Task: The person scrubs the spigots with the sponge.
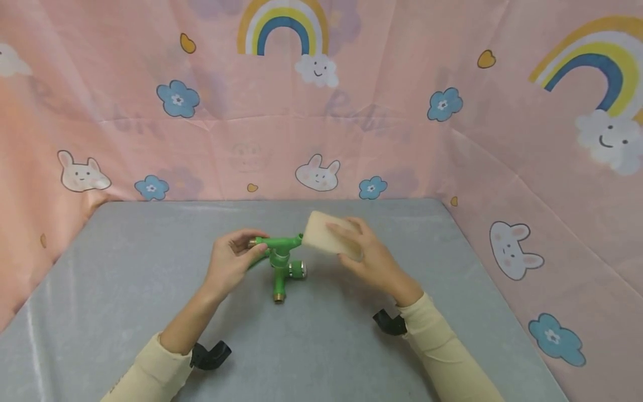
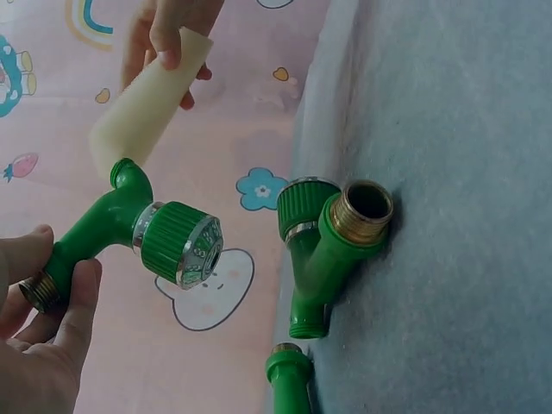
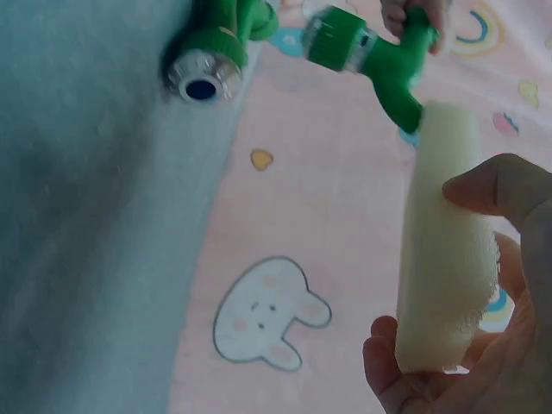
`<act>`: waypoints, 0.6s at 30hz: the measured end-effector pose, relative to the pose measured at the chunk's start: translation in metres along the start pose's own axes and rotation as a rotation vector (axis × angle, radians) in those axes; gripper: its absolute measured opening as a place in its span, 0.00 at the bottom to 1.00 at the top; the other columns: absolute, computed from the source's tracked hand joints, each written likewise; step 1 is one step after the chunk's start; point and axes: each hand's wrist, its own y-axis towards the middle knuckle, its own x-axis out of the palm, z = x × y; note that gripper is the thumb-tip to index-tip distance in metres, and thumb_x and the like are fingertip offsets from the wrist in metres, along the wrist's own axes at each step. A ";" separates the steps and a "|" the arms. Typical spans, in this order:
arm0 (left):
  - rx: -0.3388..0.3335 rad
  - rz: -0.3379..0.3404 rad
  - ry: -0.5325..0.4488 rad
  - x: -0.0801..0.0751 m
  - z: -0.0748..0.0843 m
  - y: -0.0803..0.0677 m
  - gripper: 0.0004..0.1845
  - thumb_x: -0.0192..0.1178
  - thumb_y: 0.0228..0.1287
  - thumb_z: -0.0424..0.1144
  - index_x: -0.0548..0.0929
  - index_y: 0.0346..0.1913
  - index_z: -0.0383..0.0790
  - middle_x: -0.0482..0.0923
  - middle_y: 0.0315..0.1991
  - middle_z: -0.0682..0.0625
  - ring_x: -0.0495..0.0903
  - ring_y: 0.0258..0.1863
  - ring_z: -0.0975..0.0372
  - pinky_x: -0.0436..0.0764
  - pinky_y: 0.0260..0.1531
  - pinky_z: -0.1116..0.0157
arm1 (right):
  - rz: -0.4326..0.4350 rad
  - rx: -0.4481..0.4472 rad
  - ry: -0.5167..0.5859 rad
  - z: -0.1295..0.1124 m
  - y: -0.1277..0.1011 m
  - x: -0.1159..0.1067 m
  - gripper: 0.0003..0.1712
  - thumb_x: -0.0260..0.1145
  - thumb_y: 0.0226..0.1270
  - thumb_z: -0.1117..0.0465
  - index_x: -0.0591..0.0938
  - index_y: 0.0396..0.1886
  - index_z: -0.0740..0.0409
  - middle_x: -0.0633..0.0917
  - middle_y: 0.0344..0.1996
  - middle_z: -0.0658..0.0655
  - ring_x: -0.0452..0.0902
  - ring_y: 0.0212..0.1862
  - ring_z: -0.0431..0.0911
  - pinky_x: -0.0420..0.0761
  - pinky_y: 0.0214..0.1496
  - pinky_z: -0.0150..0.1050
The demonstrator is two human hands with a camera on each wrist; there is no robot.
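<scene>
My left hand pinches a green tap by its brass threaded end, holding it above the table. In the left wrist view the tap's ribbed green knob faces outward. My right hand grips a cream sponge, thumb on one face and fingers round the other side. One end of the sponge meets the tap's spout; how firmly they touch I cannot tell. Below, a second green tap lies on the table. Part of a third green tap shows beside it, mostly cut off.
A grey cloth-covered table spreads beneath both hands. Behind it and along the sides hangs a pink curtain printed with rainbows, rabbits and flowers. A black curved mount sits at the left wrist, another black mount at the right.
</scene>
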 end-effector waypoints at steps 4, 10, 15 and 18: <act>-0.014 -0.017 0.005 -0.001 0.000 0.000 0.14 0.66 0.64 0.26 0.83 0.51 0.24 0.84 0.51 0.29 0.87 0.41 0.69 0.86 0.44 0.74 | 0.032 0.005 0.007 0.002 0.001 -0.005 0.35 0.69 0.62 0.65 0.76 0.71 0.48 0.70 0.67 0.67 0.71 0.62 0.62 0.80 0.53 0.54; -0.031 -0.048 -0.030 0.006 -0.001 -0.002 0.16 0.68 0.62 0.26 0.83 0.53 0.24 0.85 0.50 0.33 0.86 0.42 0.72 0.85 0.48 0.74 | -0.009 -0.113 0.116 -0.016 -0.002 0.010 0.35 0.69 0.64 0.64 0.74 0.72 0.48 0.70 0.68 0.64 0.72 0.62 0.58 0.80 0.53 0.48; -0.003 -0.063 -0.114 0.010 -0.004 -0.003 0.16 0.66 0.64 0.27 0.82 0.53 0.21 0.89 0.41 0.57 0.87 0.39 0.70 0.86 0.44 0.73 | -0.050 -0.187 0.113 -0.027 -0.005 0.026 0.33 0.69 0.66 0.64 0.75 0.71 0.49 0.70 0.67 0.65 0.69 0.66 0.58 0.80 0.59 0.52; 0.012 -0.065 -0.120 0.010 -0.005 -0.003 0.17 0.66 0.64 0.28 0.82 0.52 0.20 0.87 0.37 0.67 0.86 0.38 0.70 0.86 0.44 0.73 | -0.057 -0.201 0.047 -0.029 -0.006 0.029 0.33 0.70 0.65 0.64 0.76 0.70 0.48 0.71 0.66 0.65 0.70 0.65 0.58 0.80 0.60 0.54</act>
